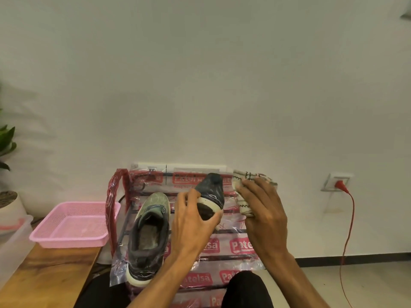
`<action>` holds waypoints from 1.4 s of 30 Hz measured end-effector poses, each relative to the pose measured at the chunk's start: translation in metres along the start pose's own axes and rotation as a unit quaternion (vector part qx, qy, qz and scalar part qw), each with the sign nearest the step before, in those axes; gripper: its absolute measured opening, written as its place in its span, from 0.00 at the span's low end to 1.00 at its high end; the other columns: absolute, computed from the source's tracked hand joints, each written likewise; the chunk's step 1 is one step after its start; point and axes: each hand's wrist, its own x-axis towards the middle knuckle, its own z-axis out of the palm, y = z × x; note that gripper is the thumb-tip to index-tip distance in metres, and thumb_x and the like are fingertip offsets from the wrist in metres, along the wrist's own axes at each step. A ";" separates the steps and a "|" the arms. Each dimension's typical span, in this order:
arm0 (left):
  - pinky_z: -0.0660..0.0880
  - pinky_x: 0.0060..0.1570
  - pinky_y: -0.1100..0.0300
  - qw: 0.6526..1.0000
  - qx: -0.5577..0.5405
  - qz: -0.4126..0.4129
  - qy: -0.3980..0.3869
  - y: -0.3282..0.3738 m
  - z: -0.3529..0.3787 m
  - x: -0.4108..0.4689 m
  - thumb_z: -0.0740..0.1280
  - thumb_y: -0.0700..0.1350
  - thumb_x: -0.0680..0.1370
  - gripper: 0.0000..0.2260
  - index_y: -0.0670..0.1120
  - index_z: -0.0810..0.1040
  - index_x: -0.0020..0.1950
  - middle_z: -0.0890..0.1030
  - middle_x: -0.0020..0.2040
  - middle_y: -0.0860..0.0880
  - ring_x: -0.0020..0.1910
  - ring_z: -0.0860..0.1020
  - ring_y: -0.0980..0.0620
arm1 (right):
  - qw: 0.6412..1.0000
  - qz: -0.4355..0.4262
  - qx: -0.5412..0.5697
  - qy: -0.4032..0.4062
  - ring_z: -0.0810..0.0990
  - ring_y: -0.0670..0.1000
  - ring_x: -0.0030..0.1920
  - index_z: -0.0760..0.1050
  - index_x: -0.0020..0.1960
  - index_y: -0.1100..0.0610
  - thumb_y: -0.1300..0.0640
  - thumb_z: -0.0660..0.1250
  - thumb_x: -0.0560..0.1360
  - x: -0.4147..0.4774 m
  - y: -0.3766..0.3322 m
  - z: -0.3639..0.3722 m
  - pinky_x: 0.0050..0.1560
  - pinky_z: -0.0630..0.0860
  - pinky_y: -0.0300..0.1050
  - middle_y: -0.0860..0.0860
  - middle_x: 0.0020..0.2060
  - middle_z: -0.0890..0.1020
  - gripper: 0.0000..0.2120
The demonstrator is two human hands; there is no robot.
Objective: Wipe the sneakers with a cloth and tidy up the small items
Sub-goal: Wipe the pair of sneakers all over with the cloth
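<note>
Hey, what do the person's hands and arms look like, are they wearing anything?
The left hand and right hand are bare: no gloves, rings or watch show. Both forearms are bare too, with no sleeve in view.

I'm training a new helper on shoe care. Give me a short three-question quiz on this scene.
1. True or false: the left hand grips a sneaker.
2. What does the right hand hold? A) a brush B) a cloth C) a sponge
3. Fill in: the second sneaker lies on the ____, right of the basket.

Key: 1 true; 2 B; 3 rack.
</note>
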 end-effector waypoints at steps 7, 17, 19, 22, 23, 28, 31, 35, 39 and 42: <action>0.76 0.42 0.63 0.999 0.034 0.003 0.009 0.001 0.004 -0.005 0.76 0.54 0.69 0.25 0.52 0.66 0.60 0.66 0.55 0.53 0.50 0.73 0.53 | 0.991 0.038 0.071 -0.110 0.79 0.54 0.59 0.80 0.59 0.56 0.71 0.76 0.63 -0.013 -0.029 0.022 0.57 0.79 0.54 0.52 0.56 0.81 0.25; 0.67 0.38 0.64 0.998 0.067 0.012 0.014 0.003 0.027 -0.017 0.70 0.40 0.73 0.15 0.47 0.67 0.55 0.69 0.52 0.49 0.47 0.70 0.51 | 0.991 0.009 0.069 -0.110 0.79 0.50 0.57 0.82 0.56 0.57 0.69 0.78 0.63 -0.021 -0.038 0.022 0.62 0.70 0.41 0.50 0.54 0.82 0.23; 0.65 0.36 0.65 0.998 0.053 0.002 0.021 0.005 0.028 -0.017 0.70 0.40 0.72 0.15 0.47 0.67 0.54 0.69 0.51 0.49 0.46 0.70 0.52 | 0.993 0.006 0.054 -0.102 0.80 0.52 0.56 0.82 0.56 0.58 0.68 0.79 0.62 -0.020 -0.035 0.024 0.61 0.73 0.44 0.52 0.53 0.83 0.23; 0.65 0.34 0.64 0.999 0.043 -0.013 0.029 0.009 0.031 -0.015 0.70 0.36 0.70 0.17 0.47 0.68 0.53 0.69 0.51 0.49 0.45 0.70 0.51 | 0.995 0.030 0.035 -0.084 0.81 0.54 0.54 0.82 0.54 0.59 0.70 0.79 0.60 -0.018 -0.033 0.027 0.57 0.77 0.47 0.53 0.51 0.83 0.23; 0.66 0.33 0.64 0.998 0.044 -0.015 0.031 0.010 0.031 -0.015 0.71 0.36 0.70 0.17 0.47 0.68 0.53 0.69 0.51 0.49 0.45 0.70 0.52 | 0.995 0.053 0.038 -0.076 0.81 0.54 0.52 0.82 0.53 0.59 0.70 0.79 0.60 -0.016 -0.035 0.028 0.55 0.78 0.48 0.53 0.50 0.83 0.23; 0.64 0.33 0.67 0.999 0.028 -0.007 0.040 0.008 0.032 -0.018 0.69 0.37 0.73 0.14 0.47 0.68 0.54 0.69 0.51 0.50 0.45 0.69 0.52 | 0.994 0.035 0.065 -0.077 0.81 0.52 0.51 0.83 0.51 0.59 0.70 0.77 0.63 -0.015 -0.049 0.027 0.55 0.78 0.46 0.52 0.49 0.84 0.19; 0.66 0.36 0.65 0.999 0.024 -0.029 0.032 0.006 0.030 -0.016 0.72 0.40 0.70 0.18 0.48 0.66 0.53 0.69 0.51 0.51 0.47 0.70 0.53 | 0.993 0.022 0.054 -0.103 0.80 0.50 0.53 0.83 0.53 0.57 0.68 0.79 0.62 -0.013 -0.033 0.027 0.55 0.77 0.44 0.51 0.50 0.83 0.21; 0.65 0.35 0.67 0.999 0.032 -0.033 0.027 0.011 0.030 -0.014 0.74 0.42 0.69 0.20 0.49 0.65 0.52 0.69 0.50 0.52 0.47 0.70 0.52 | 0.991 0.074 0.048 -0.103 0.80 0.51 0.50 0.83 0.50 0.57 0.70 0.79 0.60 -0.004 -0.034 0.029 0.51 0.79 0.44 0.51 0.48 0.83 0.21; 0.61 0.34 0.69 0.999 0.027 -0.029 0.034 0.008 0.026 -0.013 0.71 0.39 0.71 0.16 0.48 0.66 0.52 0.69 0.49 0.51 0.46 0.68 0.52 | 0.988 0.014 0.088 -0.122 0.78 0.49 0.52 0.82 0.53 0.57 0.68 0.78 0.64 -0.011 -0.035 0.029 0.54 0.75 0.40 0.50 0.50 0.82 0.19; 0.66 0.38 0.65 0.998 0.036 -0.045 0.023 0.009 0.026 -0.013 0.76 0.46 0.67 0.23 0.48 0.67 0.53 0.69 0.51 0.51 0.48 0.69 0.52 | 0.986 0.093 0.069 -0.119 0.79 0.51 0.52 0.82 0.55 0.57 0.69 0.78 0.63 -0.016 -0.020 0.035 0.51 0.80 0.47 0.51 0.51 0.82 0.21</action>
